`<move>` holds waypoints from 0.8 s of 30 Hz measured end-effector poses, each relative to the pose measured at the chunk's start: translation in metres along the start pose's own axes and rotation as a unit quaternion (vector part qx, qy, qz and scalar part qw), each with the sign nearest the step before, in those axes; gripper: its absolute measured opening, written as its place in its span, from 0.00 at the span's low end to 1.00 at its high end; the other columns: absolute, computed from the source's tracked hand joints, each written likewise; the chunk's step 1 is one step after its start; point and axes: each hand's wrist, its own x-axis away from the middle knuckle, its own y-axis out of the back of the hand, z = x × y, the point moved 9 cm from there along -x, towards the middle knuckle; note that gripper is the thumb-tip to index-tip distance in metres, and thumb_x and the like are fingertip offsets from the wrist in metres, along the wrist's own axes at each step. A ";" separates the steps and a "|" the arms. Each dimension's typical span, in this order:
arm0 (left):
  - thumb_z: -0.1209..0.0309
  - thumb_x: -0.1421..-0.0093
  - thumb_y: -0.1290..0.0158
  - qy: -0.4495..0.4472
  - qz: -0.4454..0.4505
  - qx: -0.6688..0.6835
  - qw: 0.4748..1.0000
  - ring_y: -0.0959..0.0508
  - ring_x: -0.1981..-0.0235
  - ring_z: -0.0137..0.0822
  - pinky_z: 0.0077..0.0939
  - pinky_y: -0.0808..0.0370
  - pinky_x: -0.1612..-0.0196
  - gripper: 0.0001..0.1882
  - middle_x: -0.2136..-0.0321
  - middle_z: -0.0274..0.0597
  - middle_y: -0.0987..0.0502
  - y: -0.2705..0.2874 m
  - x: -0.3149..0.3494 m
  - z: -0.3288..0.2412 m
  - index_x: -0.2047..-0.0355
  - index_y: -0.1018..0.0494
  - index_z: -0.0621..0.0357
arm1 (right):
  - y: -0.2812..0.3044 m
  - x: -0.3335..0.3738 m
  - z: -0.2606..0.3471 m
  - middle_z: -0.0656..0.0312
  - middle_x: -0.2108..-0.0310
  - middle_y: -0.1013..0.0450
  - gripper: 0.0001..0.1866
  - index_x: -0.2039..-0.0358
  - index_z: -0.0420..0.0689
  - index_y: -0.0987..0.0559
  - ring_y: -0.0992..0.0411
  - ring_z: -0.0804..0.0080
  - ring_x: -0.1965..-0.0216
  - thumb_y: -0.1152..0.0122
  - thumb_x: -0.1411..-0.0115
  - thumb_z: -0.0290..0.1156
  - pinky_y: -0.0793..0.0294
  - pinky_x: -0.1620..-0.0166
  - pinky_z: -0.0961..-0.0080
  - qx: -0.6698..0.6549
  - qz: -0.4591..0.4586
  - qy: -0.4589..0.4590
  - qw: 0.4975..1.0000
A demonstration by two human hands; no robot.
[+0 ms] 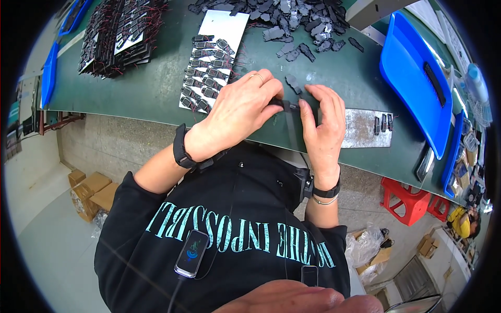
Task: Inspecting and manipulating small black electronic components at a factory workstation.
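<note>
Over the table's near edge, my left hand (245, 104) has its fingers closed around a small black plastic part (287, 105), its details partly hidden by the fingers. My right hand (324, 122) is beside the part's right end, thumb tip close to or touching it, fingers curved and apart from the thumb. Just beyond the fingertips lies a loose dark flat piece (293, 83). Left of my hands, a white board (222, 25) carries rows of small black parts (213, 73) with thin red wires. Under my right hand's outer side, a scuffed metal plate (360, 136) bears 3 small black parts (384, 123).
Stacked boards (117, 34) with wired parts stand at the far left. Dark flat pieces (297, 21) are heaped at the back. A blue tray (412, 68) holding a dark strip lies right. Below the table are a red stool (404, 202) and cardboard boxes (91, 193).
</note>
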 end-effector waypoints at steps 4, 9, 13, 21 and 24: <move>0.71 0.45 0.36 -0.006 -0.012 0.029 0.999 0.22 0.65 0.40 0.32 0.24 0.63 0.11 0.67 0.39 0.24 0.003 0.003 0.006 0.60 0.21 0.55 | -0.002 0.000 0.000 0.55 0.56 0.23 0.13 0.57 0.40 0.19 0.27 0.53 0.49 0.32 0.45 0.22 0.28 0.46 0.62 0.009 0.012 0.016 1.000; 0.72 0.39 0.39 0.093 0.055 0.173 0.979 0.19 0.64 0.32 0.25 0.24 0.62 0.14 0.63 0.38 0.18 -0.002 0.005 0.011 0.53 0.19 0.58 | 0.012 0.005 0.001 0.56 0.53 0.23 0.13 0.58 0.40 0.18 0.27 0.55 0.48 0.32 0.45 0.22 0.28 0.44 0.62 -0.079 -0.039 0.008 0.996; 0.71 0.34 0.43 0.134 0.037 0.409 0.902 0.20 0.67 0.25 0.23 0.24 0.64 0.14 0.68 0.43 0.18 -0.018 0.012 0.010 0.50 0.21 0.60 | 0.002 0.008 0.009 0.55 0.52 0.23 0.13 0.55 0.38 0.19 0.28 0.61 0.46 0.34 0.42 0.19 0.29 0.43 0.66 -0.241 0.037 0.024 0.970; 0.73 0.30 0.47 0.091 0.127 0.418 0.895 0.28 0.66 0.19 0.20 0.26 0.64 0.13 0.69 0.35 0.20 -0.027 0.016 -0.002 0.48 0.25 0.67 | -0.016 0.018 0.002 0.53 0.49 0.26 0.10 0.57 0.36 0.20 0.28 0.69 0.47 0.36 0.40 0.16 0.28 0.45 0.72 -0.416 0.074 -0.135 0.896; 0.73 0.30 0.47 0.088 0.137 0.409 0.898 0.29 0.67 0.19 0.21 0.27 0.64 0.12 0.69 0.36 0.21 -0.024 0.016 -0.006 0.49 0.25 0.66 | -0.015 0.020 0.000 0.56 0.53 0.23 0.09 0.61 0.38 0.19 0.24 0.69 0.52 0.31 0.43 0.19 0.25 0.48 0.73 -0.438 0.063 -0.152 0.884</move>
